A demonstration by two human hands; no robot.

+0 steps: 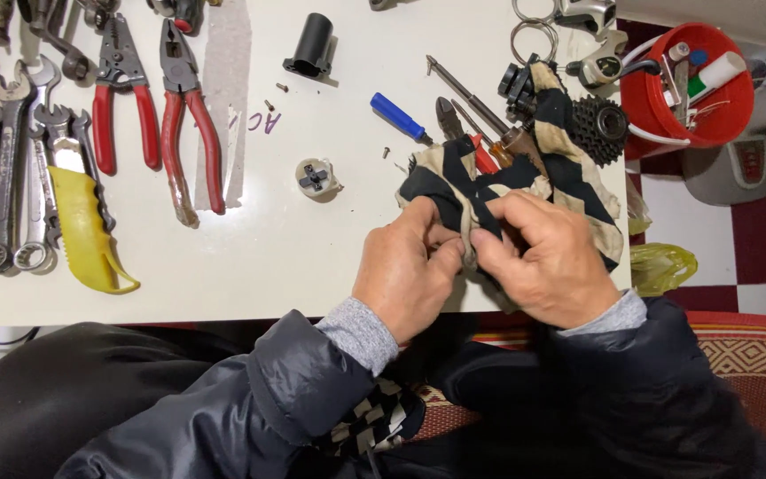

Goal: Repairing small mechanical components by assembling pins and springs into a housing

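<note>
hands (480, 257) pinch rag (525, 177) | table (312, 266) front edge | left open

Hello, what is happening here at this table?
A person sits at a white table and pinches a black and cream striped cloth with both hands. The left hand and right hand meet at the cloth's near edge. Screwdrivers, a black gear cluster, red pliers and wrenches lie around.
</note>
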